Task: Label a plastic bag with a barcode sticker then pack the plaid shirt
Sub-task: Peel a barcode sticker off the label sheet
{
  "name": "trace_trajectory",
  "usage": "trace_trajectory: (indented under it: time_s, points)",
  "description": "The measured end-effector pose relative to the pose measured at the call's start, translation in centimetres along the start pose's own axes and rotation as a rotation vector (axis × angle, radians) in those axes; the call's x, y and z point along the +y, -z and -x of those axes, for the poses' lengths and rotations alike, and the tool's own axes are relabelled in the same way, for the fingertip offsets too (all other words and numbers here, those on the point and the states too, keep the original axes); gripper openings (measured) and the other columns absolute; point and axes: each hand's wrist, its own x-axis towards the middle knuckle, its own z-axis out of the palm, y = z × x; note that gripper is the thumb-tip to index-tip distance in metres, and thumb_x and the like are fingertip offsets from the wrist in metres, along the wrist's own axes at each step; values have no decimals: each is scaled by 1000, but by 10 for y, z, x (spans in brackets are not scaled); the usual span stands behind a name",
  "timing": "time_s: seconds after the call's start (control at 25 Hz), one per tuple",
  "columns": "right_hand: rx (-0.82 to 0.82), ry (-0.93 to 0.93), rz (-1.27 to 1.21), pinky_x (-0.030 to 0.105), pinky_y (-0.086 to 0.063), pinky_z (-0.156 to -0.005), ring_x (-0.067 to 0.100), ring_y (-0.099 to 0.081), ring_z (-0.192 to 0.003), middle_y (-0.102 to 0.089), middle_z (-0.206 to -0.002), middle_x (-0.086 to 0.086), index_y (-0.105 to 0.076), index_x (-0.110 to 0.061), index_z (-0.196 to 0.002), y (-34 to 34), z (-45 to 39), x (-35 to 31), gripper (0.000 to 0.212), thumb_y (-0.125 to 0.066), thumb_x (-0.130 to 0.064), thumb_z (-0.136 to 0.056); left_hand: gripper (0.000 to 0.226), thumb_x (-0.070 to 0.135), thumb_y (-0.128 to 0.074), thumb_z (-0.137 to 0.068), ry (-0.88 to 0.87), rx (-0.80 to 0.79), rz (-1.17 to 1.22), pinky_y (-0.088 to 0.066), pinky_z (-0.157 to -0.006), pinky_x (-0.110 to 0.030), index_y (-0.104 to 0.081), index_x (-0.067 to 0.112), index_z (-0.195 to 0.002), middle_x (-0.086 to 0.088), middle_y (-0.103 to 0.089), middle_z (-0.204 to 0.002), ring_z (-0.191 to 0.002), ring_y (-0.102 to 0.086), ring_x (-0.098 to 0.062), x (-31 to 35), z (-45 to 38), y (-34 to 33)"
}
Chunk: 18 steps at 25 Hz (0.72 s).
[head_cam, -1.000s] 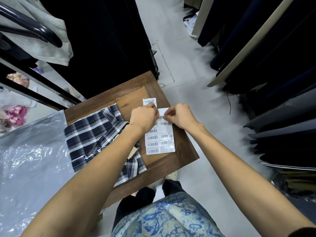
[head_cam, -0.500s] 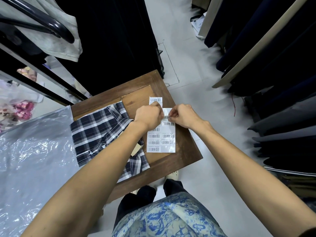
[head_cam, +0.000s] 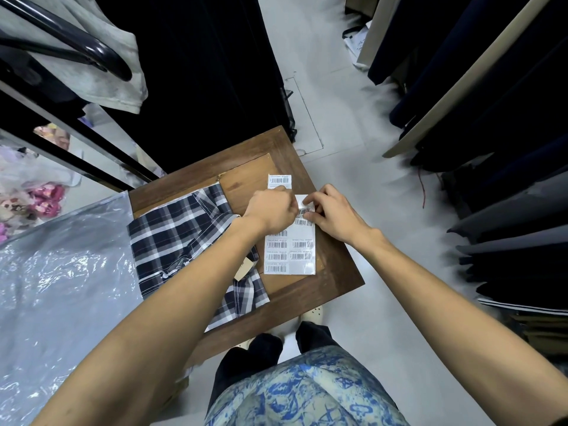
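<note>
On sticker sheet [head_cam: 290, 250], hands unmoved

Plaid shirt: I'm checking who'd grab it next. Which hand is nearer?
Left. The left hand hovers just past the plaid shirt's collar edge; the right hand is farther, across the sticker sheet.

You have a plaid shirt [head_cam: 178, 238] checked in navy, black and white, with a tan tag [head_cam: 245, 269] on it, lying on a dark brown wooden table [head_cam: 335, 272]. Your sticker sheet [head_cam: 290, 253] is white with black barcodes, as is the small strip [head_cam: 279, 180] beyond it; the plastic bag [head_cam: 58, 287] is clear with a grey-blue sheen. Your top [head_cam: 307, 392] is cream with a blue print, your trousers [head_cam: 246, 355] black, floor [head_cam: 353, 167] pale grey.
</note>
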Motion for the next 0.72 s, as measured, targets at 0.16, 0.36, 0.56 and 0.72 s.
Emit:
trace_trajectory:
  time_s: [0.16, 0.36, 0.56, 0.72]
  points:
    - [7, -1, -16, 14, -32, -78, 12, -50, -84, -45, -103, 2, -67, -12, -118, 1, -1, 2, 29, -74, -23, -92, 33, 34, -44, -98, 18, -81, -8, -45, -91, -42, -71, 15, -104, -7, -64, -118, -103, -63, -33, 3, -1, 5]
    - [51, 64, -38, 19, -41, -79, 13, -51, -86, -48, -103, 2, -66, -11, -117, -7, 6, 7, 27, -71, -26, -94, 29, 34, -51, -98, 89, -144, 231, -50, -85, -39, -72, 14, -97, -5, -71, -102, -96, -65, -26, 7, 1, 19]
    - [111, -10, -266, 7, -43, -72, 3, -61, -83, -58, -100, -1, -71, -22, -117, -4, 8, 9, 37, -83, -21, -83, 18, 25, -51, -103, 55, -123, 504, -45, -75, -31, -64, 12, -99, -1, -66, -97, -91, -59, -19, 3, 9, 39]
    - [190, -85, -520, 19, -51, -83, 1, -66, -87, -71, -103, -6, -73, -32, -107, 6, 9, -5, 23, -73, -16, -91, 27, 30, -53, -101, 115, -36, 634, -48, -83, -35, -67, 7, -104, -3, -71, -103, -95, -63, -20, -13, 24, 45]
